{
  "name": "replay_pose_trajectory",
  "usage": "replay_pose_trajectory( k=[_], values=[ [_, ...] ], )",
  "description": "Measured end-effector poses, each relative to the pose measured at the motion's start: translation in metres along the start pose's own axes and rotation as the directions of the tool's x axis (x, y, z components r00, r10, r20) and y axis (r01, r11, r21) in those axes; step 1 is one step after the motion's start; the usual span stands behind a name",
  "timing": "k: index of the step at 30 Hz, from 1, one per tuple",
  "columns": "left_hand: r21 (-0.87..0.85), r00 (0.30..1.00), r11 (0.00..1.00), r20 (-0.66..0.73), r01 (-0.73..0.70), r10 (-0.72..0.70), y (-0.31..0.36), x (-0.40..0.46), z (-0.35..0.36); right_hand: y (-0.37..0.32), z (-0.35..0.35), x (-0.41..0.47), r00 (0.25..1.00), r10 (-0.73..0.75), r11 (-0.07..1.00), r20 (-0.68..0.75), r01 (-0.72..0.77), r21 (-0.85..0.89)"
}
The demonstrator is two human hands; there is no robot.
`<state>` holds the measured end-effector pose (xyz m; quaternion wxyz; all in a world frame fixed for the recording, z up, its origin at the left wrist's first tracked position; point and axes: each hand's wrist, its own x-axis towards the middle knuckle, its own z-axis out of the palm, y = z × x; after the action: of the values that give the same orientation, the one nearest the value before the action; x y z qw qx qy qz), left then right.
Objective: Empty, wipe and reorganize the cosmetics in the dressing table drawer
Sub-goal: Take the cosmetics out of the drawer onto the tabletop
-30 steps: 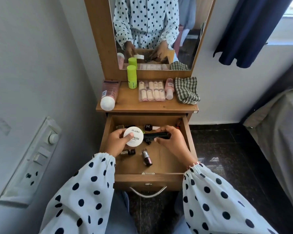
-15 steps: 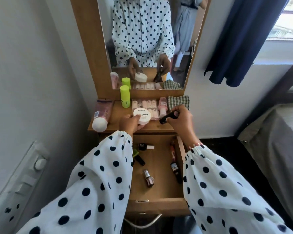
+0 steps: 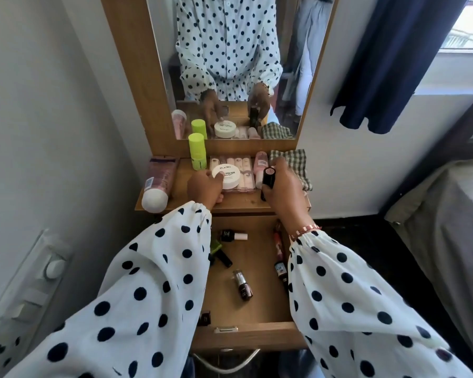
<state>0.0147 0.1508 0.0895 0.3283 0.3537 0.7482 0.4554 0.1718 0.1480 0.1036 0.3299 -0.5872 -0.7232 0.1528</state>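
Note:
My left hand (image 3: pixel 205 186) grips a round white jar (image 3: pixel 228 175) and holds it on top of the clear box of small tubes (image 3: pixel 245 170) on the dressing table top (image 3: pixel 238 204). My right hand (image 3: pixel 283 186) holds a black lipstick tube (image 3: pixel 268 178) upright at the top's right side, beside a pink bottle (image 3: pixel 260 166). Below, the wooden drawer (image 3: pixel 257 327) stands open. Several small nail polish bottles lie loose in it, among them a black one with a white cap (image 3: pixel 232 236) and a dark maroon one (image 3: pixel 242 285).
A pink tube with a white cap (image 3: pixel 157 184) and a lime green stick (image 3: pixel 197 151) stand on the top's left. A checked cloth (image 3: pixel 294 162) lies at the right. The mirror (image 3: pixel 238 64) rises behind. A bed (image 3: pixel 445 233) is at the right, a switch panel (image 3: pixel 36 279) on the left wall.
Both hands rose out of the drawer to the table top, carrying the white jar and the black tube. The tube has turned upright and the jar now sits on the clear box.

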Motion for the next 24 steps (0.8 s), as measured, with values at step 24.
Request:
replay_pose_trajectory(
  k=[24],
  values=[
    [0.609, 0.762, 0.498, 0.302, -0.617, 0.573, -0.009, 0.010, 0.021, 0.026, 0.029, -0.010, 0.990, 0.116, 0.981, -0.078, -0.102, 0.168]
  ],
)
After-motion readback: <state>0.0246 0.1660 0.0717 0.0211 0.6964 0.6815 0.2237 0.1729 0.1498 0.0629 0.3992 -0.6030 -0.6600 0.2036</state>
